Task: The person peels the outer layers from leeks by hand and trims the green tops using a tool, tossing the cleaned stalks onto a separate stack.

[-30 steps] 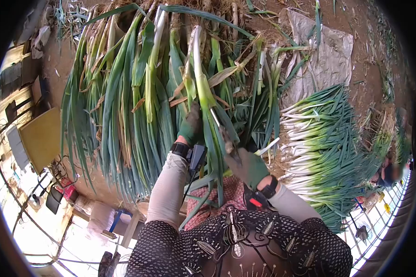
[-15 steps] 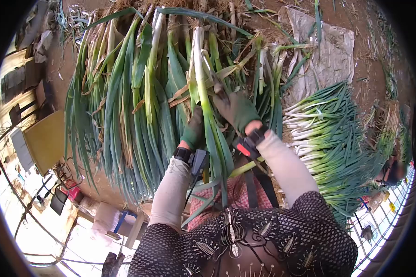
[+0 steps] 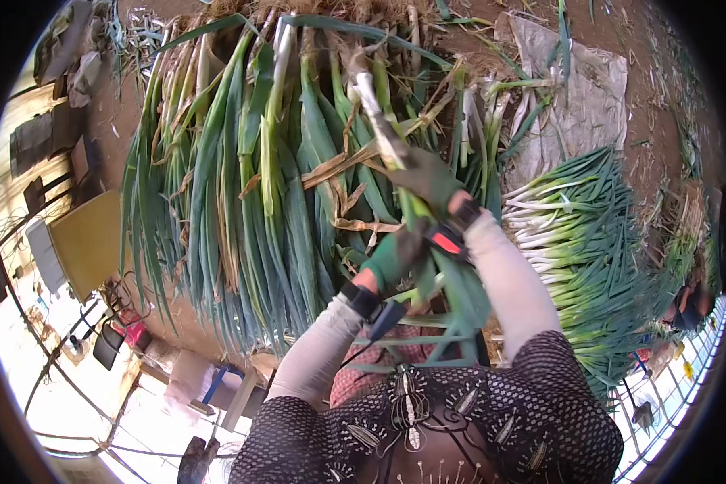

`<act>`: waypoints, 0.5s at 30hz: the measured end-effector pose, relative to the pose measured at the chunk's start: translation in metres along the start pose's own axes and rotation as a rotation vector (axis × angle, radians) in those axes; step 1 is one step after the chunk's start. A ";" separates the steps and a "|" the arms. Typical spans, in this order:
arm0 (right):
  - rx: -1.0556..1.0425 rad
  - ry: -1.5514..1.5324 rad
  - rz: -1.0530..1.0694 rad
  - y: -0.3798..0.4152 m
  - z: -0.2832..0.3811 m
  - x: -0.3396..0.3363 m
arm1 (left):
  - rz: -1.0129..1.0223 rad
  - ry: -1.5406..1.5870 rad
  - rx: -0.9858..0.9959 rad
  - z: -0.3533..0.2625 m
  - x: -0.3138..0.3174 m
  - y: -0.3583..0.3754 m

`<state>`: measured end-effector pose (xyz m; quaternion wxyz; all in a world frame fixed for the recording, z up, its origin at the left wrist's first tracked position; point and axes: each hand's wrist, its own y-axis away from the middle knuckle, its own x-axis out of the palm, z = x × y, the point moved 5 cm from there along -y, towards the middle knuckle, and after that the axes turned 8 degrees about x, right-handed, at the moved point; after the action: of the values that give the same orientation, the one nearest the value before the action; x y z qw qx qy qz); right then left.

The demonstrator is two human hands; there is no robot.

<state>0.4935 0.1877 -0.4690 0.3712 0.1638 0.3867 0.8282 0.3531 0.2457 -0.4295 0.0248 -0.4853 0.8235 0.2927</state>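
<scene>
A long green onion [image 3: 369, 95] slants across the middle of the head view, its white stem ending in brown roots at the top. My right hand [image 3: 427, 179], in a green glove with dark fingers, is closed around the stem's lower part. Lower down, my left hand [image 3: 391, 260], gloved the same way, is closed on its green leaves, slightly blurred. The leaves [image 3: 462, 290] trail down past my right wrist toward my lap. Just beyond both hands lies a thick pile of untrimmed green onions [image 3: 218, 185] with dry brown leaves among them.
On the right, cleaned green onions [image 3: 577, 258] lie in a stacked row, white ends facing left. A pale sack [image 3: 573, 101] is spread on the dirt floor behind them. At left stand a yellowish panel [image 3: 86, 242] and assorted clutter near a bright wall.
Both hands have moved right and closer together. The earlier stalk stood nearly upright with a clean white end; the stalk now held tilts and shows roots at its tip.
</scene>
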 end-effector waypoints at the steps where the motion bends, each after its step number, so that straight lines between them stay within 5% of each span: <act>1: -0.067 -0.027 -0.016 0.012 -0.007 -0.015 | -0.024 0.587 -0.192 -0.021 -0.014 0.004; 2: -0.133 -0.024 -0.096 0.043 0.006 -0.036 | 0.068 0.780 -0.294 -0.038 -0.022 0.007; 3: -0.220 -0.106 -0.067 0.067 0.011 -0.057 | -0.096 0.573 -0.166 -0.040 -0.053 0.010; 4: 0.070 -0.067 -0.170 0.103 0.015 -0.084 | -0.365 0.272 -0.145 -0.005 -0.067 0.010; 6: 0.114 -0.234 -0.389 0.148 -0.017 -0.147 | -0.812 -0.565 -0.240 0.030 -0.145 0.032; 7: -0.087 -0.272 -0.511 0.171 -0.022 -0.176 | -0.926 -0.705 -0.253 0.051 -0.175 0.046; 9: -0.198 -0.180 -0.731 0.219 -0.013 -0.219 | -0.836 -0.771 -0.552 0.121 -0.209 0.066; 10: -0.159 -0.213 -0.672 0.233 -0.018 -0.233 | -0.730 -0.738 -0.641 0.152 -0.215 0.069; 12: -0.086 -0.231 -0.690 0.229 -0.042 -0.249 | -0.526 -0.608 -0.806 0.145 -0.226 0.052; 14: 0.094 0.152 -0.640 0.202 -0.045 -0.234 | -0.469 -0.573 -0.901 0.138 -0.229 0.040; 15: 0.230 0.577 -0.630 0.181 -0.048 -0.216 | -0.432 -0.580 -0.904 0.132 -0.232 0.038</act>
<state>0.5233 -0.0738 -0.3586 0.4618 -0.1595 0.5950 0.6382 0.4124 0.5077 -0.4458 0.0990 -0.5049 0.4585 0.7246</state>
